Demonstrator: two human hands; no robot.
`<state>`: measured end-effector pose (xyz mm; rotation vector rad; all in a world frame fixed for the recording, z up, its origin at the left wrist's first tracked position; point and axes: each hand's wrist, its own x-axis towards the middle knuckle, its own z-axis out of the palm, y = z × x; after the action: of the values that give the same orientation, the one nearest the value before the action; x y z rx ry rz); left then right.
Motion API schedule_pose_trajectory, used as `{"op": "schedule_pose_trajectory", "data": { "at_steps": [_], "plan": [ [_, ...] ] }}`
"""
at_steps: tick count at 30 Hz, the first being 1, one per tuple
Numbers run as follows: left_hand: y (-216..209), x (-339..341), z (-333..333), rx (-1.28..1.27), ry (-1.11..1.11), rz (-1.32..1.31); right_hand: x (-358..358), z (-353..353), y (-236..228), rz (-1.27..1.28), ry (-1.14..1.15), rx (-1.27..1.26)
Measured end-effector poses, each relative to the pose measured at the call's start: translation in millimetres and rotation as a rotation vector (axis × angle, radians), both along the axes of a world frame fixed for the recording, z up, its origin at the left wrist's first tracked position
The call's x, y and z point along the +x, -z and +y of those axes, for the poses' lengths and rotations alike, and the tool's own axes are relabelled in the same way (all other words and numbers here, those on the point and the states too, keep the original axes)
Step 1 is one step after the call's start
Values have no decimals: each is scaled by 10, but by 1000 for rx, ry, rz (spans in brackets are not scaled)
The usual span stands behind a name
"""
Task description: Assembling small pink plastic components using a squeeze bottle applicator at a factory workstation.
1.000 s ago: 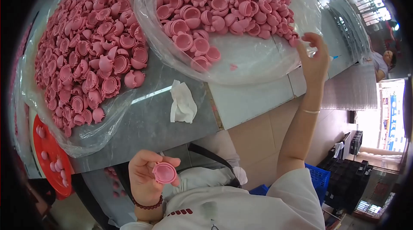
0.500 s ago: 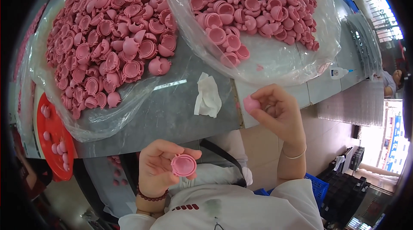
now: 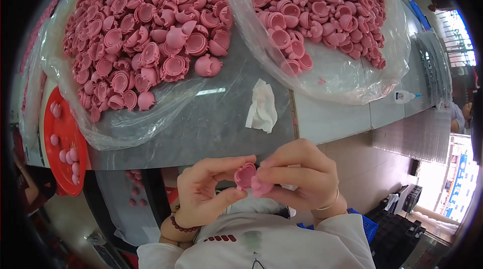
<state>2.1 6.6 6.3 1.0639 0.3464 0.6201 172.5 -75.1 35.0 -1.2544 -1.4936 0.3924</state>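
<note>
Between thumb and fingers, my left hand [image 3: 211, 188] grips a pink half shell [image 3: 245, 176] with its round hollow facing right. My right hand [image 3: 302, 176] pinches a second pink shell piece [image 3: 260, 187] close against it, just off the table's front edge. The two pieces meet or nearly meet; I cannot tell whether they are joined. Beyond my hands, a large heap of pink shell halves [image 3: 146, 32] lies on clear plastic sheeting at the left. Another heap [image 3: 322, 7] rests in plastic at the right.
A crumpled white tissue [image 3: 262, 107] lies on the grey table [image 3: 211, 123]. At the left edge, a red tray [image 3: 56, 162] holds several pink balls. A small bottle with a blue tip [image 3: 404, 96] stands at the right. A blue crate [image 3: 363, 223] is low beside me.
My right hand has come down and left with its pink piece to meet the left hand. The left hand has moved slightly right and turned its shell sideways.
</note>
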Motion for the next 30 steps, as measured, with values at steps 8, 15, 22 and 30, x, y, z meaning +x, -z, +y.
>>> {"op": "schedule_pose_trajectory", "data": {
  "at_steps": [8, 15, 22, 30],
  "plan": [
    [14, -8, 11, 214, -10, 79, -98, 56, 181, -8, 17, -13],
    [39, -1, 73, 175, 75, 73, -139, 99, 131, -244, -64, 106],
    [36, 13, 103, 176, 97, -12, -191, 24, 205, 243, -186, -144],
    [65, -17, 49, -175, 125, -107, -369, 88, 260, 148, -170, -136]
  ]
}}
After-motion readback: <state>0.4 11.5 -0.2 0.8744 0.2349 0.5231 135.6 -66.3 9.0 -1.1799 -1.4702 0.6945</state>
